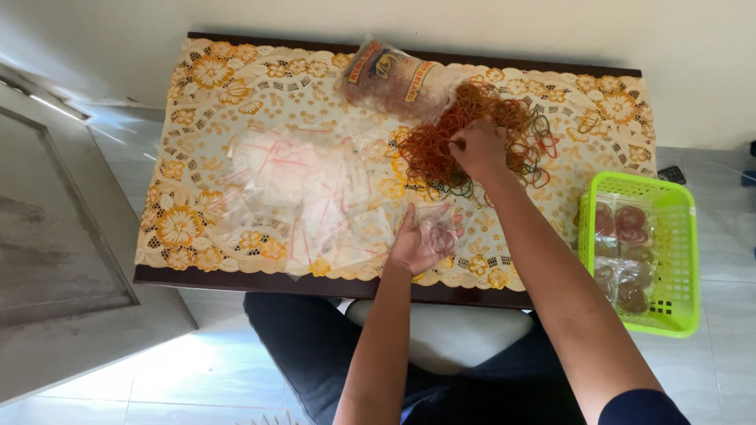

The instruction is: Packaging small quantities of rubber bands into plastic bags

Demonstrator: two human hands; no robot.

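My left hand (419, 242) holds a small clear plastic bag (438, 230) near the table's front edge. My right hand (477, 148) reaches into a loose pile of rubber bands (441, 149), mostly orange-red with some green, and pinches a few of them. A heap of small clear zip bags (303, 189) with red seal lines lies to the left of my left hand.
A big printed bag of rubber bands (390, 79) lies at the table's back. A lime-green plastic basket (677, 260) holding filled small bags hangs at the right end. A floral lace cloth (205, 110) covers the dark wooden table. A wall is behind it.
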